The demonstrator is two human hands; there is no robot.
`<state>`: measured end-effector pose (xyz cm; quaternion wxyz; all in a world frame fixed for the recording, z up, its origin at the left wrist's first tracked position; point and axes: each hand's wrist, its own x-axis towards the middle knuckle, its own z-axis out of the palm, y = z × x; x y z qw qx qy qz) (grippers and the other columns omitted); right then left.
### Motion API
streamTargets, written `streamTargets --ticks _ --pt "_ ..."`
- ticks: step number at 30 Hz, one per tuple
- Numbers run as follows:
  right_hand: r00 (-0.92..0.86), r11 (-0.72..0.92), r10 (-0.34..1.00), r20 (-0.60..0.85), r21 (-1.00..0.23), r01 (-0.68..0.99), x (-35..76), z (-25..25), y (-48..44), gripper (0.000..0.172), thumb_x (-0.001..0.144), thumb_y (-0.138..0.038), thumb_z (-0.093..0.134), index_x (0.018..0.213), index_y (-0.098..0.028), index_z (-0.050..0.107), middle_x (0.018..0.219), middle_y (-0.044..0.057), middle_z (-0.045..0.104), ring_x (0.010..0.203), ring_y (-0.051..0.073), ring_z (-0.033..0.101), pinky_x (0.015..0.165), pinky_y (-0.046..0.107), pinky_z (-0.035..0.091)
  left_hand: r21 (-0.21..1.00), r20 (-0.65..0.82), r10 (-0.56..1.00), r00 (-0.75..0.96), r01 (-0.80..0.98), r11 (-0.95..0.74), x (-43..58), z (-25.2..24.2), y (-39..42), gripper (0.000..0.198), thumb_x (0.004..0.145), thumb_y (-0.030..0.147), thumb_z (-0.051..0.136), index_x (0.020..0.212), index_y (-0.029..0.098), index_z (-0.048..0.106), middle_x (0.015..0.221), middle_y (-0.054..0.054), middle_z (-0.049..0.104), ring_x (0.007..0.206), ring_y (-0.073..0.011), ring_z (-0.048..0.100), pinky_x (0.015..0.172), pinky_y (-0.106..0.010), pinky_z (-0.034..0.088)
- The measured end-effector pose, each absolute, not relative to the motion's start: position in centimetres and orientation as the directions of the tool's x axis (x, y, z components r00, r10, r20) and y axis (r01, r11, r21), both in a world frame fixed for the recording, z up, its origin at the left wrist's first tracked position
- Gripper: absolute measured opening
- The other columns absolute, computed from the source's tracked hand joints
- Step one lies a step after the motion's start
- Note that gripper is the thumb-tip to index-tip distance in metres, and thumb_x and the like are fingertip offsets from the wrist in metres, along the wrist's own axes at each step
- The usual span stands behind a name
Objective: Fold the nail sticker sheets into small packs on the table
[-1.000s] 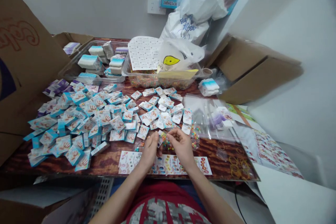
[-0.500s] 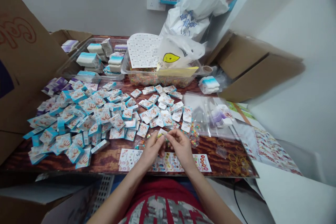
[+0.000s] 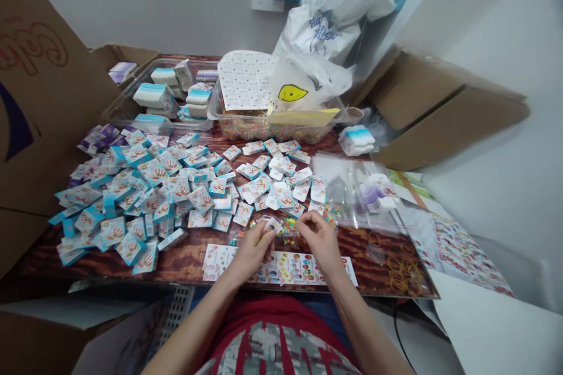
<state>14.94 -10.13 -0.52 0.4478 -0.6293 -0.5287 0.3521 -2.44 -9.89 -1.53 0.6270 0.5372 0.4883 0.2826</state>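
Note:
My left hand (image 3: 254,251) pinches a small white box (image 3: 272,225) with a dark spot on its visible face. Just to the right, my right hand (image 3: 317,240) hangs apart from it, thumb and fingertips drawn together; whatever they may hold is hidden. Colourful little beads (image 3: 289,226) lie in clear plastic behind and between the hands. Below them, a sheet of small printed stickers (image 3: 287,269) lies along the table's front, partly covered by my wrists. Several small white-and-blue boxes (image 3: 281,194) with open flaps lie beyond the hands.
A big pile of small boxes (image 3: 132,187) covers the left. Behind stand a clear tub of beads (image 3: 237,128) and a tray of stacked packets (image 3: 115,106). Clear bags (image 3: 338,199), rubber bands (image 3: 398,280) and an open carton (image 3: 448,123) are on the right.
My hands have come apart: the right has moved away to the right, while the left keeps the small box. The whole view has shifted slightly.

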Motion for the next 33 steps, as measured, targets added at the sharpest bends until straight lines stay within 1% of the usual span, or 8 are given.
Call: streamTargets --ticks 5,10,17,20,23,26,29,33 --pt "0.16 -0.045 0.985 0.066 -0.792 0.608 16.2 0.2 -10.7 0.014 0.082 -0.029 0.055 0.088 -0.02 0.064 0.09 0.004 0.057 0.077 0.019 0.054 0.073 0.032 0.042 0.934 -0.357 0.842 0.404 0.159 0.32 -2.2 -1.8 -10.1 0.03 0.087 0.049 0.05 0.076 0.021 0.047 0.056 0.006 0.052 0.036 -0.0094 0.045 0.037 -0.021 0.032" --pt "-0.097 -0.182 0.973 -0.211 -0.953 0.244 14.6 0.1 -10.4 0.018 0.071 -0.033 0.07 0.076 -0.02 0.058 0.067 -0.004 0.054 0.058 0.012 0.048 0.053 0.023 0.037 0.948 -0.312 0.862 0.399 0.191 0.255 -1.5 -1.9 -10.8 0.021 0.081 0.034 0.059 0.097 0.021 0.054 0.059 0.007 0.055 0.04 -0.0105 0.047 0.041 -0.021 0.036" --pt "-0.285 -0.434 0.874 -0.393 -0.896 -0.096 15.2 -0.1 -10.5 0.03 0.064 -0.041 0.078 0.069 -0.018 0.06 0.059 -0.005 0.057 0.046 0.008 0.042 0.044 0.019 0.031 0.944 -0.323 0.813 0.484 0.221 0.244 -1.4 -0.3 -10.6 0.041 0.08 0.033 0.063 0.118 0.023 0.051 0.07 0.003 0.062 0.049 -0.0141 0.054 0.049 -0.025 0.042" --pt "-0.166 -0.403 0.909 -0.382 -0.908 -0.115 16.1 0.0 -10.8 0.033 0.061 -0.044 0.081 0.064 -0.017 0.061 0.055 -0.004 0.056 0.045 0.008 0.043 0.043 0.019 0.03 0.935 -0.19 0.817 0.545 0.353 -0.018 -1.6 1.2 -9.1 0.044 0.08 0.039 0.067 0.12 0.023 0.056 0.089 -0.001 0.068 0.074 -0.0192 0.062 0.065 -0.027 0.044" --pt "0.039 -0.367 0.926 -0.376 -0.919 -0.141 17.2 -0.2 -10.5 0.036 0.06 -0.046 0.083 0.066 -0.017 0.062 0.051 -0.004 0.055 0.042 0.008 0.043 0.04 0.019 0.029 0.815 -0.128 0.873 0.471 0.552 -0.178 -1.1 2.3 -6.8 0.036 0.091 0.047 0.053 0.116 0.022 0.058 0.081 -0.002 0.066 0.075 -0.021 0.062 0.068 -0.029 0.043" --pt "0.216 -0.301 0.915 -0.342 -0.932 -0.201 18.2 -0.6 -9.8 0.037 0.058 -0.045 0.084 0.066 -0.017 0.061 0.05 -0.005 0.054 0.042 0.007 0.044 0.04 0.018 0.03 0.614 0.006 0.964 0.266 0.759 -0.214 0.7 2.3 -4.7 0.033 0.096 0.042 0.045 0.113 0.017 0.056 0.095 -0.008 0.064 0.089 -0.0251 0.062 0.076 -0.033 0.044" --pt "0.322 -0.242 0.891 -0.32 -0.935 -0.259 18.6 -0.7 -9.3 0.038 0.055 -0.043 0.086 0.068 -0.018 0.061 0.051 -0.006 0.054 0.042 0.007 0.045 0.038 0.018 0.03 0.438 0.08 0.967 0.244 0.863 -0.254 3.1 1.4 -3.5 0.045 0.09 0.04 0.056 0.125 0.013 0.048 0.111 -0.015 0.058 0.102 -0.0305 0.058 0.081 -0.037 0.045" --pt "0.363 -0.219 0.882 -0.302 -0.943 -0.252 19.0 -0.9 -9.4 0.037 0.055 -0.044 0.086 0.069 -0.018 0.063 0.055 -0.005 0.057 0.043 0.008 0.046 0.039 0.02 0.032 0.39 0.043 0.96 0.278 0.88 -0.272 4.2 0.6 -3.3 0.045 0.085 0.033 0.063 0.123 0.014 0.047 0.109 -0.015 0.055 0.101 -0.0317 0.057 0.082 -0.04 0.046"
